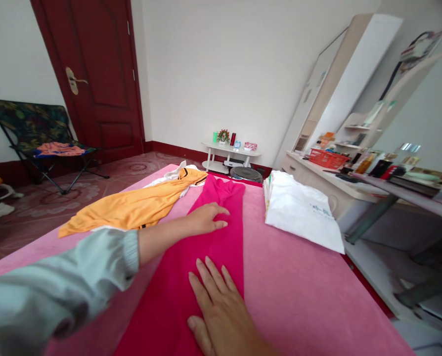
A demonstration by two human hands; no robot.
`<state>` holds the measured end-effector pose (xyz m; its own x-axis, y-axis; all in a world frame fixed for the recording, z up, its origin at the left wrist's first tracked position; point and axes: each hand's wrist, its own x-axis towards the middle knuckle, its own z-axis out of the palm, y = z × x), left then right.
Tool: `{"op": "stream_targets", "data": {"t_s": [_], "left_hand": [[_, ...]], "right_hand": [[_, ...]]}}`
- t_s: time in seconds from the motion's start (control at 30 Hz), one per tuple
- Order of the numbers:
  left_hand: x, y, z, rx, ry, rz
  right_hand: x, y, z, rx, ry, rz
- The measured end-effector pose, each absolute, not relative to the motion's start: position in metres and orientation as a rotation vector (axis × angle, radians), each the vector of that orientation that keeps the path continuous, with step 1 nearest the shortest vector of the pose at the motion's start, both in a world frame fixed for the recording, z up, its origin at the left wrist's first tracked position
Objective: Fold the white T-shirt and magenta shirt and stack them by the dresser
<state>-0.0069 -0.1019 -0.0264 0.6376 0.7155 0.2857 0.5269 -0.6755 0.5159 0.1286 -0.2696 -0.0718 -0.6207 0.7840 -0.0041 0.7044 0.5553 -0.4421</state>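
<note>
A magenta garment [191, 277] lies folded lengthwise on the pink bed cover [302, 287]. My left hand [206, 219] reaches forward and rests flat on the garment's far part, fingers stretched out. My right hand [221, 309] lies flat on the near part of the same garment, fingers spread. Neither hand holds anything. An orange garment [132, 207] lies crumpled to the left, over a white one [172, 174].
A stack of folded white clothes [300, 210] sits at the bed's right edge. A dresser with bottles and a red basket [327, 158] stands to the right. A folding chair [39, 133], a red door [95, 74] and a small white table [230, 153] are beyond.
</note>
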Motion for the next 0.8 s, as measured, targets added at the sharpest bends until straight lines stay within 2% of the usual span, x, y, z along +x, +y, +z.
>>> {"op": "stream_targets", "data": {"t_s": [0.1, 0.2, 0.37, 0.47, 0.8], "left_hand": [[0.025, -0.064, -0.043, 2.796, 0.950, 0.593], [0.048, -0.043, -0.053, 2.927, 1.119, 0.479], [0.045, -0.009, -0.062, 2.752, 1.649, 0.290], [0.030, 0.009, -0.067, 2.629, 1.783, 0.200], [0.023, -0.028, -0.059, 2.563, 1.839, 0.381]], "right_hand": [[0.129, -0.266, -0.072, -1.251, -2.642, 0.617], [0.129, -0.265, -0.072, -1.242, -2.664, 0.640], [0.128, -0.265, -0.069, -1.232, -2.593, 0.713], [0.127, -0.265, -0.069, -1.223, -2.565, 0.740], [0.128, -0.271, -0.065, -1.254, -2.576, 0.662]]}}
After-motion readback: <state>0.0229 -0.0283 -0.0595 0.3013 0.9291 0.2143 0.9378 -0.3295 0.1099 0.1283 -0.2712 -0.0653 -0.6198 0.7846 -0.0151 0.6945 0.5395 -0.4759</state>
